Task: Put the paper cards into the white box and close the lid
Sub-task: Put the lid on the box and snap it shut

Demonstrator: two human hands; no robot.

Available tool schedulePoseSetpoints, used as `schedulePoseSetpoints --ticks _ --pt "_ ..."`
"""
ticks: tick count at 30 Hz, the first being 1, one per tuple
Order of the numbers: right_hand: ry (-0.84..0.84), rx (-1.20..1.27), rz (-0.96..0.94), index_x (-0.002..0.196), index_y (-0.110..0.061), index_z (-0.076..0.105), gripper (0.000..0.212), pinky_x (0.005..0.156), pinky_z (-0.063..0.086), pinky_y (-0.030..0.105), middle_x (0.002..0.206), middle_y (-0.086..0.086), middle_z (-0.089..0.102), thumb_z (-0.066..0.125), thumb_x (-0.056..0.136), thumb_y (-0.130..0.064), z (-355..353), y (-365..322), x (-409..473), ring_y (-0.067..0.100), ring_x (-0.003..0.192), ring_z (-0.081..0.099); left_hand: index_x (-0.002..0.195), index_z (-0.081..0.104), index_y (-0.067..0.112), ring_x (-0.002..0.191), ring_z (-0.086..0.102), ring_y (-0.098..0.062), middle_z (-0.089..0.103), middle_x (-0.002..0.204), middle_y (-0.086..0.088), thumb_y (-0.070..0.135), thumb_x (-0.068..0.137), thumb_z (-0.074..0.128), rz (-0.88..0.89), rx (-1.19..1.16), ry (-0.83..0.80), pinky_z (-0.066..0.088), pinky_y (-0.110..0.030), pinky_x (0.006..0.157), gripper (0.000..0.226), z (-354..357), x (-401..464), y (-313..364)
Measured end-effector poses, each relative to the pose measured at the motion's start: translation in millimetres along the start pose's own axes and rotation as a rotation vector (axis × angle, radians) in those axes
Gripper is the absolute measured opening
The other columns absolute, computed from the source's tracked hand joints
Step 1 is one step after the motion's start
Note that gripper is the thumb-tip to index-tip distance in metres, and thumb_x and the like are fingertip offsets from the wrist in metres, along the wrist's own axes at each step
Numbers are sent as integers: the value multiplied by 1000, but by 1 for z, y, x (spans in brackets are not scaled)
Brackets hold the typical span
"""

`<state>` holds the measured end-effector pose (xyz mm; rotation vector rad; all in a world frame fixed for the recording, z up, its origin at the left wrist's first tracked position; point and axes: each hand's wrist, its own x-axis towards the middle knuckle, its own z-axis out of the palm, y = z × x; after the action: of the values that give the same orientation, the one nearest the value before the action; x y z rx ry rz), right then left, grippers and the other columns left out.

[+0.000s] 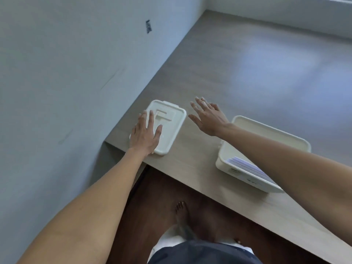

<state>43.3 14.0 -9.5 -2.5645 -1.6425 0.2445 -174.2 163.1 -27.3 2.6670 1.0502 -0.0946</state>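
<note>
Head camera looks down on the wooden table (238,77), and both my arms reach forward over it. My left hand (145,133) lies flat on the white lid (169,122), left of the frame's middle, near the table's left edge. The fingers are spread and pressing on top; they do not grip anything. My right hand (207,116) hovers in the middle of the frame, just beside the right edge of the lid, wide open and empty, not touching it as far as I can see.

The white box (264,134) stands at the right of the frame, open, well apart from the lid, and my right forearm crosses over it. The paper cards (245,164) stand already inside, at the lower end of the box, leaning a little. I see no other cards on the table, so I judge the loading is done and the closing is the step in hand.

To do it well, I think I should take the lid by its two long edges, one hand on each side, lift it level and carry it over the box. The moulded handle should face up, as it does now. The corners should match the rim before I press. The leaning cards could catch the lid, so I should first check that they sit below the rim.
</note>
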Motion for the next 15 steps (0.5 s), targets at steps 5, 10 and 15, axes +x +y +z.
schedulePoseSetpoints --ticks 5,10,15 --pt "-137 93 33 156 -15 21 62 118 20 48 165 14 13 30 104 -48 31 -41 66 30 151 16 158 -12 17 154 -1 -26 -5 166 -12 56 102 16 -160 -93 -87 13 -45 121 74 10 -6 -49" --pt "-229 241 166 155 -13 19 66 118 19 52 164 15 13 40 101 -45 58 -65 114 35 149 20 158 -13 16 153 7 -28 -3 167 -12 49 104 25 -393 -434 -151 17 -42 119 74 24 -21 -54" --pt "-292 287 276 156 -12 14 74 118 18 51 163 13 16 44 98 -47 79 -61 139 37 147 23 158 -8 11 154 5 -23 -2 167 -8 41 104 34 -597 -756 -132 11 -33 120 75 39 -35 -28"
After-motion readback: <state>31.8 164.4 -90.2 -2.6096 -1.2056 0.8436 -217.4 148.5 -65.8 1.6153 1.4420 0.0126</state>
